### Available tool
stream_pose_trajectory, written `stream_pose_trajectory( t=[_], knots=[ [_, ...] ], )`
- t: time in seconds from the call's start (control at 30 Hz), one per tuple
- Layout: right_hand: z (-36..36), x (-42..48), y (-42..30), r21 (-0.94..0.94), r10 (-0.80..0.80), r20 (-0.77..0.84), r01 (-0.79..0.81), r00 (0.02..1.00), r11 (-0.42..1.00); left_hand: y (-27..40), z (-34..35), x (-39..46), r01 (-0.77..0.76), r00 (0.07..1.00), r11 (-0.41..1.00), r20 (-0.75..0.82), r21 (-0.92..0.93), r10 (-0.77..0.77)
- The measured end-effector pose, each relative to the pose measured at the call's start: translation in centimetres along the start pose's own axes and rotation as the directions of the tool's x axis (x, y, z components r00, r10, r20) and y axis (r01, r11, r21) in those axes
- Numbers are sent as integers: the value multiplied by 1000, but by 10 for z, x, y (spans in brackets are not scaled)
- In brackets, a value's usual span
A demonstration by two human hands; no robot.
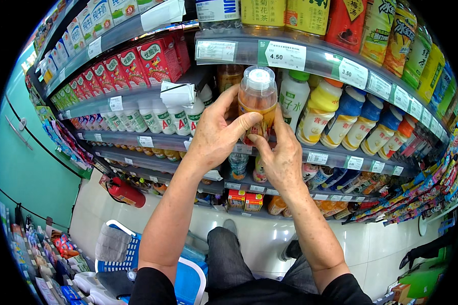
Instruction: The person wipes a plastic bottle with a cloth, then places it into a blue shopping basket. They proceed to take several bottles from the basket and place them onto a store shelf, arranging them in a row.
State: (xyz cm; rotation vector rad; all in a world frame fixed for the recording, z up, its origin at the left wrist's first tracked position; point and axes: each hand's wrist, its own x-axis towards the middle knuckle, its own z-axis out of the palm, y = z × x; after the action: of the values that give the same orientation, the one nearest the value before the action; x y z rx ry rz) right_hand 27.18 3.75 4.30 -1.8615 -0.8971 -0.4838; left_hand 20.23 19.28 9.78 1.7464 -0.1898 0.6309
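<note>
Both my hands grip one plastic drink bottle [257, 97] with a clear outer cap and an amber-and-red label, upright before the shelf. My left hand [223, 129] wraps its left side, thumb across the front. From the right, my right hand [280, 156] holds the lower part, its thumb near the base. Just behind it on the shelf, right of the bottle, is a white bottle with a green cap [294, 97]. Yellow-topped and blue-topped drink bottles [345, 116] stand further right. White bottles with green print [171, 120] line the shelf left of my left hand.
A shelf edge with price tags [282, 55] juts out just above the bottle. Red drink cartons [156, 63] fill the left shelf. A blue basket [191, 280] with a grey cloth [112, 242] sits on the floor at left, near a fire extinguisher [126, 192]. Hanging snack packets [416, 194] border the right side.
</note>
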Motion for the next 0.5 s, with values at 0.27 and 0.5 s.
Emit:
stream_pose_trajectory(
  t=[0.27, 0.5],
  knots=[
    [16, 10, 5, -46, -23, -72, 19, 997, 999, -14, -4, 21, -20, 1000, 999, -4, 44, 20],
    [28, 13, 15, -145, -46, -82, 33, 996, 989, -34, -5, 32, -26, 1000, 999, -6, 27, 26]
  ],
)
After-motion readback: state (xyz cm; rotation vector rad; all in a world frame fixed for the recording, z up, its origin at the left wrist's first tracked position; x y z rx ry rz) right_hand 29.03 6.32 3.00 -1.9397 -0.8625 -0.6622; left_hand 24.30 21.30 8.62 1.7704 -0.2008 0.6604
